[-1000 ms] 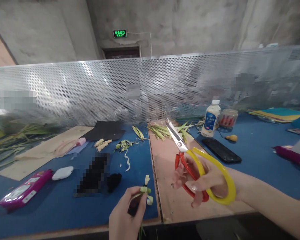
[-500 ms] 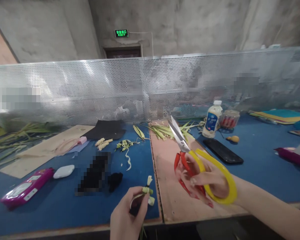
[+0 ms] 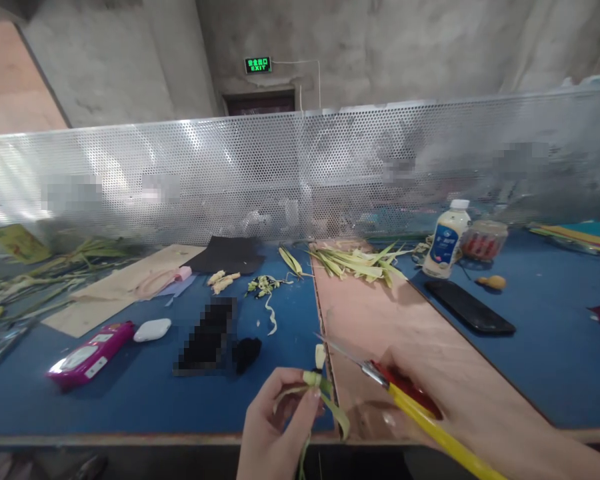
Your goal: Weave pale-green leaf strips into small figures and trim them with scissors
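My left hand (image 3: 283, 423) is closed around a small folded, knotted piece of pale green leaf strip (image 3: 318, 380). A white end stands up above my fingertips, and a loose strip curls out to the right. My right hand (image 3: 420, 407) grips a pair of scissors (image 3: 375, 373) with a yellow handle. Red handle-like parts show between the fingers; I cannot tell whether they belong to the scissors. The silver blades point up and left, their tip close to the white end of the piece. Blur and the hand's angle hide some right fingers.
Pale leaf strips (image 3: 360, 261) lie at the back of the pinkish board (image 3: 375, 313). Rightward are a bottle (image 3: 446, 241), a jar (image 3: 485, 241) and a black phone (image 3: 470, 307). To the left are a purple device (image 3: 91, 357), a white case (image 3: 153, 330) and brown paper (image 3: 95, 303). A perforated metal screen (image 3: 220, 180) stands behind.
The scissors have come down and left, beside the leaf piece, and turned edge-on. A loose leaf strip now hangs out from my left hand. The view has swung slightly left.
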A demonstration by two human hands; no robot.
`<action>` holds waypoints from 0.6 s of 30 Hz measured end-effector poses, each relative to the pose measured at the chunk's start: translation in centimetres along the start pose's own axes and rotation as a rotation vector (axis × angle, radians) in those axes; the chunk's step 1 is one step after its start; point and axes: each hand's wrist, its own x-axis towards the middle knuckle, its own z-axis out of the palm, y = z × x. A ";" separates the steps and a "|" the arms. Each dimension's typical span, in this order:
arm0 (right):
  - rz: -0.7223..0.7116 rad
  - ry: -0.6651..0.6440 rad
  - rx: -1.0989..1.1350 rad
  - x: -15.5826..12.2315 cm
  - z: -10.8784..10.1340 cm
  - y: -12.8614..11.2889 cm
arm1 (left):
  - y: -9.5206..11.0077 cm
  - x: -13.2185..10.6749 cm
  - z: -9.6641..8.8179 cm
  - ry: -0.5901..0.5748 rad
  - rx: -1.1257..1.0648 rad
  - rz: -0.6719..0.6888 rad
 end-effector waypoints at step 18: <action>0.125 -0.148 -0.073 -1.1 0.9 -2.2 | 0.7 -0.7 0.9 -0.055 -0.087 -0.041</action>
